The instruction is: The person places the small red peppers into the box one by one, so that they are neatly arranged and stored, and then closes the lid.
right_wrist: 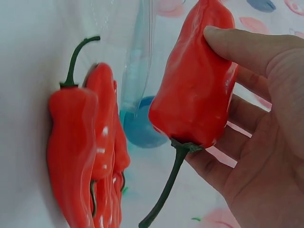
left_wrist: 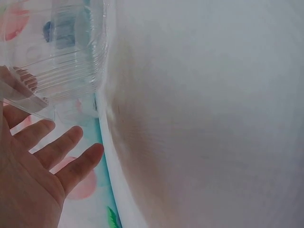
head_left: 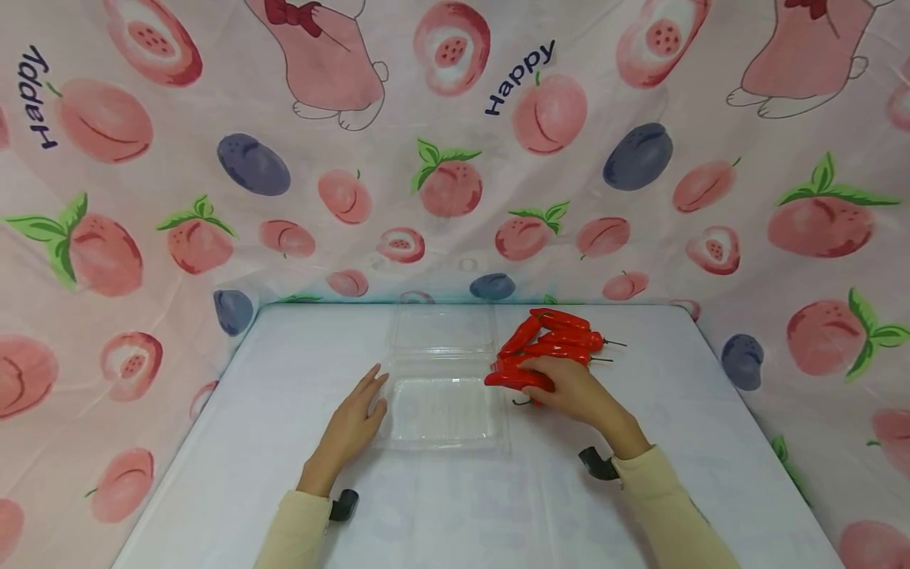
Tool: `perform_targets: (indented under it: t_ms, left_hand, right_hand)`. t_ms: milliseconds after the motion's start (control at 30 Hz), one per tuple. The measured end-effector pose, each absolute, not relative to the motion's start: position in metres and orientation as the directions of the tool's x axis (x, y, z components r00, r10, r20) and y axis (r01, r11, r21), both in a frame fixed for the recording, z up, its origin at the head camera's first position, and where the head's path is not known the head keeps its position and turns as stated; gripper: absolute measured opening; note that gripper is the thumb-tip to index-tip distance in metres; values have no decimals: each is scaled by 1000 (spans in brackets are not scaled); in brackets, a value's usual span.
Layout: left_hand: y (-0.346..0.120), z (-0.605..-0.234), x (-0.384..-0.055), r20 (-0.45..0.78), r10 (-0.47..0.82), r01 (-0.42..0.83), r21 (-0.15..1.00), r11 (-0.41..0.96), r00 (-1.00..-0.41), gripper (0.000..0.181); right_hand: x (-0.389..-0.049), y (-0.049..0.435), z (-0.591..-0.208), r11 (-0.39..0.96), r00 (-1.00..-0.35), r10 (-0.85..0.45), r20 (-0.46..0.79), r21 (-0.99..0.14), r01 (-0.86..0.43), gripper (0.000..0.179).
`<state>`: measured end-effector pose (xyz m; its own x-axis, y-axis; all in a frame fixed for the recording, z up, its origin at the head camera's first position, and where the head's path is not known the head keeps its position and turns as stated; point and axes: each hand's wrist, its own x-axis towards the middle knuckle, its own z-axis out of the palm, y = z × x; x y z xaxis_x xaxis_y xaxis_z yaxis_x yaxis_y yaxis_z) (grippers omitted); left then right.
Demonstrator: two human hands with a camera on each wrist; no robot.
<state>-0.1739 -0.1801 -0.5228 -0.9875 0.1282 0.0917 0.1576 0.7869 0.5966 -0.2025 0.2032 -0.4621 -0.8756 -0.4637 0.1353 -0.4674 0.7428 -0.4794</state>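
Gripping a red pepper (right_wrist: 199,85) in the right hand (right_wrist: 259,152), fingers curled, near the clear box (head_left: 444,427); holding the left hand (head_left: 351,419) loose at its left edge. Probably light, firm, slick; best taken round the thick body, not the stem (right_wrist: 164,194).

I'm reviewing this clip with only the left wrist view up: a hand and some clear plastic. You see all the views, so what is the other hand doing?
Observer: The right hand is holding a red pepper.
Operator: Are there others, or just that one?
Observer: More red peppers lie on the white table, to the right of the clear plastic box in the head view.
Operator: Is that box open or closed?
Observer: Open; in the head view its lid is back, on the far side of the base.
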Motion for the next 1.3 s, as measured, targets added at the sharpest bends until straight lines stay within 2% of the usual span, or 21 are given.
perform_targets:
  t_ms: [433,967,1300]
  left_hand:
    - [-179,-525,-175,77,117,140,597,790,-990,48]
    - [-177,-526,-176,71,114,133,591,796,-991,49]
    - [-180,-526,-176,97,117,152,587,795,-988,48]
  right_hand:
    - [-198,181,-462,715,-841,-514,170,-456,-530,46]
    - [-194,153,-460,691,-825,-538,174,-470,-550,40]
    - [-189,127,-457,685,-821,-550,151,-481,-547,42]
